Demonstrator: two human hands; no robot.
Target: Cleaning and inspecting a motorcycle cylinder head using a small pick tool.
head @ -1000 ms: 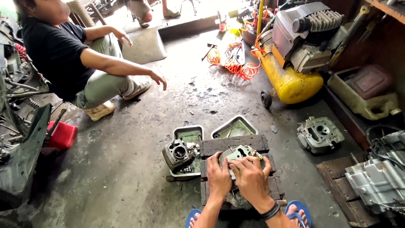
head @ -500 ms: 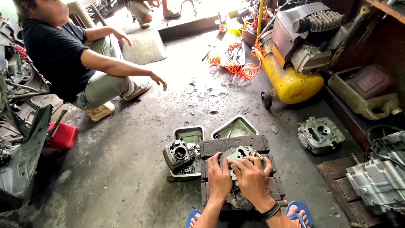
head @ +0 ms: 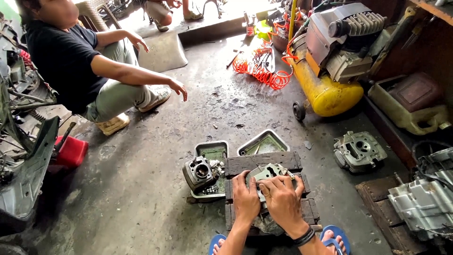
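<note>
A person in a black shirt (head: 66, 61) sits at the upper left of the frame. A big yellow air tank (head: 325, 89) stands at the upper right. Low in the middle, dark wood blocks (head: 262, 163) lie on the floor. On them sits a grey metal engine part (head: 266, 172). The left hand (head: 245, 200) and the right hand (head: 283, 203) lie side by side on it, fingers pressing down on top. Just left sits a round grey cylinder (head: 200, 172) on a metal tray (head: 212, 151).

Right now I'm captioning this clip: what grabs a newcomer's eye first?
The yellow air compressor with its coiled orange hose stands out at upper right. At bottom centre, the left hand and right hand press on a grey metal engine part atop a dark wooden block.
</note>
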